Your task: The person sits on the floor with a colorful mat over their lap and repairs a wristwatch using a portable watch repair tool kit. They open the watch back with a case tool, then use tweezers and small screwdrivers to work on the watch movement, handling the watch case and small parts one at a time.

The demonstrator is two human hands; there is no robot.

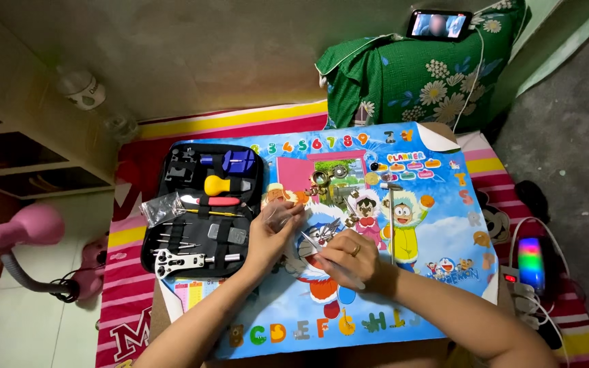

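The left hand (272, 232) pinches a clear plastic bag (279, 212); at its 4 o'clock, the right hand (350, 261) grips tweezers (313, 242), tips hard to make out.

A home room: a floral green pillow (423, 75), pink desk lamp (15, 235) and cartoon-printed low table (444, 225) on the floor.
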